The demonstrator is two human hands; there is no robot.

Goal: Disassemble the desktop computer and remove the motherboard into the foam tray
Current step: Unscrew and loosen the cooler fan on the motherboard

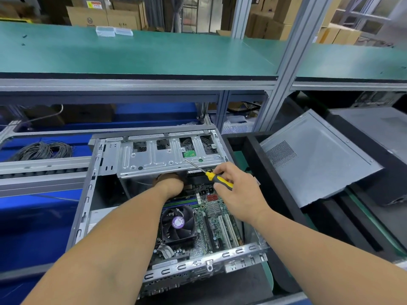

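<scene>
An open desktop case (88,194) lies flat in front of me, its metal drive cage (154,157) across the far end. Inside sits the green motherboard (209,221) with a black CPU fan (178,224) and white slots. My left hand (169,186) reaches in under the near edge of the drive cage; its fingers are hidden there. My right hand (237,190) grips a yellow-and-black screwdriver (217,179), whose metal tip points up-left onto the cage. A black foam tray (259,155) stands to the right of the case.
The grey side panel (317,159) leans in the foam tray at the right. A coil of cables (41,150) lies at the left on blue surfaces. A green shelf (132,53) on an aluminium frame runs overhead, with cardboard boxes behind it.
</scene>
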